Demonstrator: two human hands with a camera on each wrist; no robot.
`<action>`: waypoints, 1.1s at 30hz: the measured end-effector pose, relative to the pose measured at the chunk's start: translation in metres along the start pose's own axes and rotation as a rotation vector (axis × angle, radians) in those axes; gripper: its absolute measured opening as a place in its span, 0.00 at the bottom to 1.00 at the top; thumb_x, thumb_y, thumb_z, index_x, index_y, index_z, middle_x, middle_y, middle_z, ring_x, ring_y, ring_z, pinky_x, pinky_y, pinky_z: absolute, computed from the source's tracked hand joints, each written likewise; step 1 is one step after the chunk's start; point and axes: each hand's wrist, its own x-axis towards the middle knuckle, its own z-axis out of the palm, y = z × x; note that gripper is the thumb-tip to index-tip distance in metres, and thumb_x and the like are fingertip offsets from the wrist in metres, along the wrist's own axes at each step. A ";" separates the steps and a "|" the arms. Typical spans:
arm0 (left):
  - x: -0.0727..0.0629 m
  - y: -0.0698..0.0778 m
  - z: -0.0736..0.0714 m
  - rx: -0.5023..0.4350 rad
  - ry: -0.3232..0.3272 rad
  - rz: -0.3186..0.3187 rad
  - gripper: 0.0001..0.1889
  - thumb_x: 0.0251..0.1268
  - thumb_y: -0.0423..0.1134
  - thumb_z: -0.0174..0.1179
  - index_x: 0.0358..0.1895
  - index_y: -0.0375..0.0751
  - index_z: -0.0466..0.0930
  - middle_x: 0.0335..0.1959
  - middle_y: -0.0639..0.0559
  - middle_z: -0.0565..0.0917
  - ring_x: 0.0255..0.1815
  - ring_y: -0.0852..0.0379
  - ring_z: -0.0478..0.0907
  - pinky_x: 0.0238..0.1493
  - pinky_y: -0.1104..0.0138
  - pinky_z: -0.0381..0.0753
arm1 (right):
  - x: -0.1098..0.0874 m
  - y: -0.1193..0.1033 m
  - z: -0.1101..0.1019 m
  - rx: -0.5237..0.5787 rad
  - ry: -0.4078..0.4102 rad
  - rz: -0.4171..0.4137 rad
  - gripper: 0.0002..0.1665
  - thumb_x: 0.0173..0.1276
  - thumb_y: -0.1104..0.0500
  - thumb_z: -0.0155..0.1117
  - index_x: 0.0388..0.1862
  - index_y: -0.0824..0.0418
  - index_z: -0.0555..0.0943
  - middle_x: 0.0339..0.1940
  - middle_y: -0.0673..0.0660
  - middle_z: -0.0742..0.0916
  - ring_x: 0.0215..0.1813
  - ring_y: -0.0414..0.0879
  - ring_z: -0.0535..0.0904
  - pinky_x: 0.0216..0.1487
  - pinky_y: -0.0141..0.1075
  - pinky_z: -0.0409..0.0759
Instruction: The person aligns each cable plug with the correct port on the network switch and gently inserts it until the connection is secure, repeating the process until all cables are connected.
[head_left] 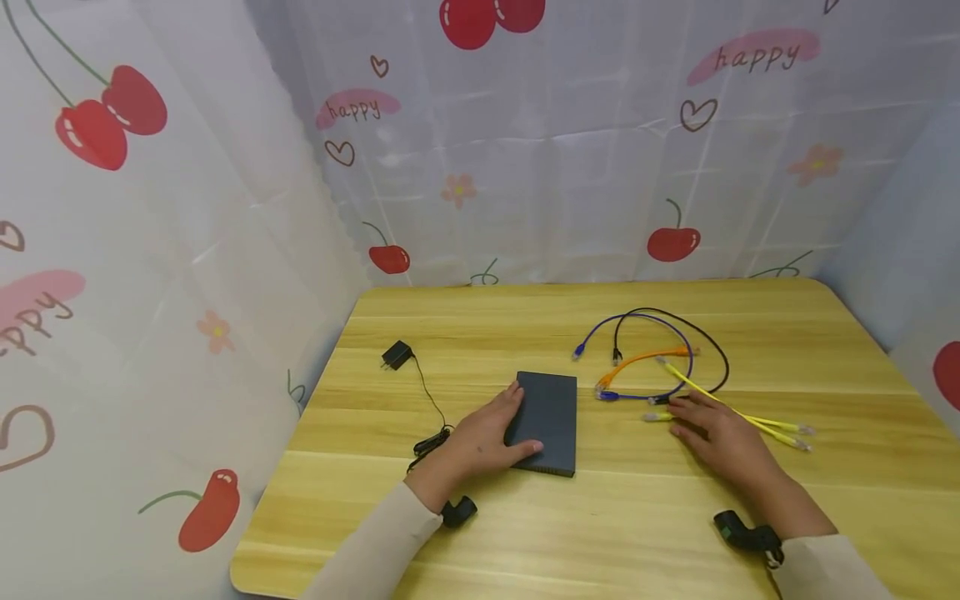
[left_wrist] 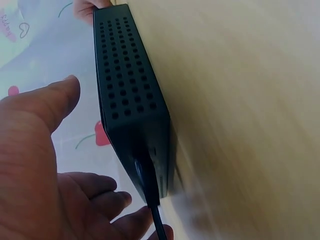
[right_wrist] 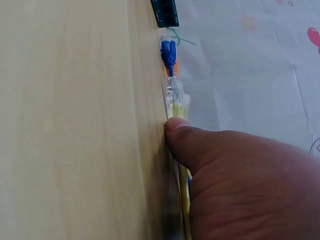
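Note:
A flat black network switch (head_left: 553,425) lies on the table. My left hand (head_left: 483,437) is at its left side, the thumb extending over its top in the head view. In the left wrist view, rows of vent holes show on the switch (left_wrist: 125,65), and a black cord (left_wrist: 146,182) is plugged into one face. My right hand (head_left: 720,437) is over the network cables. Its thumb and forefinger lie either side of a yellow network cable (head_left: 654,417), fingers fairly loose. In the right wrist view the thumb (right_wrist: 182,135) overlaps this cable below its clear plug (right_wrist: 175,92).
Right of the switch lie a blue cable (head_left: 600,325), a black cable (head_left: 701,329), an orange cable (head_left: 645,356) and another yellow cable (head_left: 693,385). A black power adapter (head_left: 397,355) with its cord sits at the left. A printed curtain (head_left: 525,167) stands behind the table (head_left: 480,325).

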 end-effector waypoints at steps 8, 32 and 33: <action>0.005 0.010 0.005 -0.032 -0.058 0.001 0.60 0.54 0.81 0.50 0.82 0.49 0.37 0.82 0.58 0.35 0.82 0.56 0.33 0.76 0.53 0.54 | 0.002 -0.004 0.003 -0.006 0.051 -0.015 0.19 0.62 0.57 0.73 0.52 0.62 0.87 0.59 0.64 0.84 0.64 0.66 0.74 0.57 0.63 0.71; 0.019 0.039 0.030 0.207 -0.026 -0.069 0.72 0.36 0.90 0.49 0.82 0.49 0.35 0.82 0.44 0.30 0.81 0.40 0.23 0.74 0.51 0.60 | 0.003 -0.011 0.010 0.011 0.146 -0.053 0.18 0.60 0.59 0.75 0.48 0.63 0.88 0.52 0.64 0.88 0.52 0.64 0.84 0.50 0.60 0.77; 0.020 0.040 0.031 0.220 -0.021 -0.077 0.72 0.36 0.90 0.49 0.82 0.50 0.35 0.82 0.44 0.30 0.81 0.39 0.24 0.73 0.51 0.60 | 0.003 -0.011 0.010 0.011 0.150 -0.057 0.17 0.60 0.59 0.75 0.48 0.62 0.89 0.51 0.63 0.88 0.51 0.64 0.85 0.50 0.60 0.78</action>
